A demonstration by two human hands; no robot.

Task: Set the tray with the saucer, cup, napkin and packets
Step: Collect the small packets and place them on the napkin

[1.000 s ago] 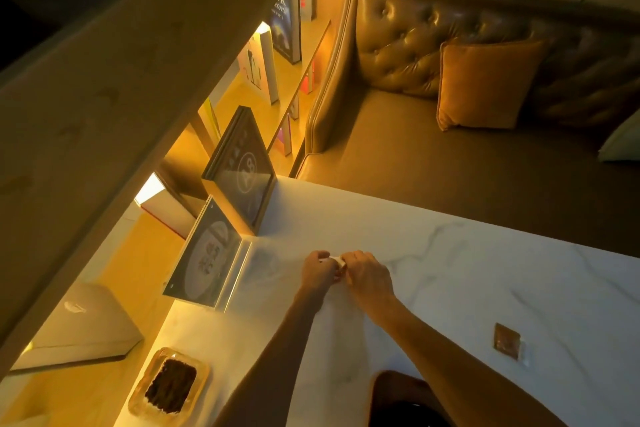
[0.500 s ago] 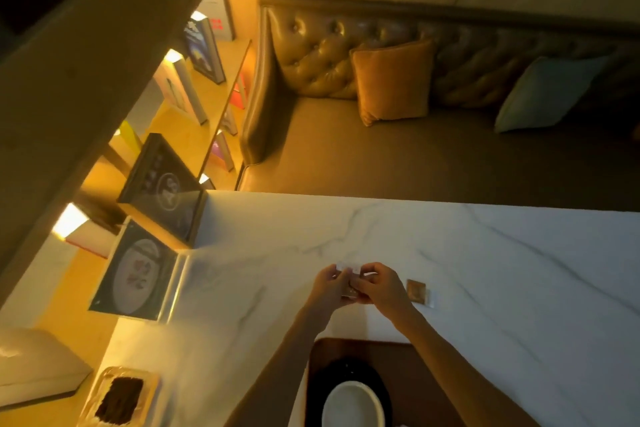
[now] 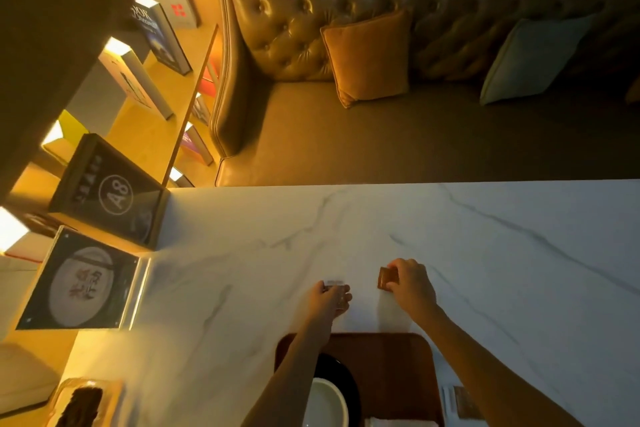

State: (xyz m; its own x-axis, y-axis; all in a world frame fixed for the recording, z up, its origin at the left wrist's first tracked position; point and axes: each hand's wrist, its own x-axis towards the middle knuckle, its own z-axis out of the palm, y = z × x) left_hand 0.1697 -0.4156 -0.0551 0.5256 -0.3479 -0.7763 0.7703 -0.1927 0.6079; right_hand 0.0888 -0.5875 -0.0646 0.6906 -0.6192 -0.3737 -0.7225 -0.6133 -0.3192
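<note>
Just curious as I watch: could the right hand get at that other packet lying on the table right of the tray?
Probably yes. The packet lies uncovered beside the tray, under the right forearm, but the right hand already pinches a brown packet.

Open marble ahead of me, clutter at my near edge.

My tray (image 3: 398, 350) sits at the table's (image 3: 485, 253) near edge; two signs (image 3: 104, 204) stand along its left edge; far and right side lie bare.
</note>
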